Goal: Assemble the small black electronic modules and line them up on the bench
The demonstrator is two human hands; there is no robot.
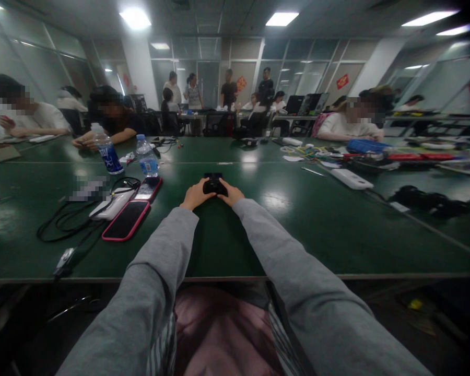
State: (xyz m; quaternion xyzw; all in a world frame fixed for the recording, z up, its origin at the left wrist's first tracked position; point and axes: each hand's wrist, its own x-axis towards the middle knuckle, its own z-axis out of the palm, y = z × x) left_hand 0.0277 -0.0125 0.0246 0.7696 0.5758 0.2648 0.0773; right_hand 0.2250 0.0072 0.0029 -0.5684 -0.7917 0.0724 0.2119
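Note:
Straight ahead on the green table, both hands grip a small black device shaped like a game controller [214,187]. My left hand [196,195] wraps its left side, and my right hand [232,194] wraps its right side, with the thumbs toward its near edge. A dark flat panel [213,176] shows just beyond the device; whether it is attached I cannot tell. Fine details such as buttons are too dark and small to make out. The fingers on the far side are partly hidden.
Left of my arms lie two red-edged phones [127,220], a white power strip [112,203] and black cables. Two bottles [148,159] stand behind them. To the right are another power strip [351,178], a pen [313,172] and black gear [426,201]. Several people sit across the table [297,235].

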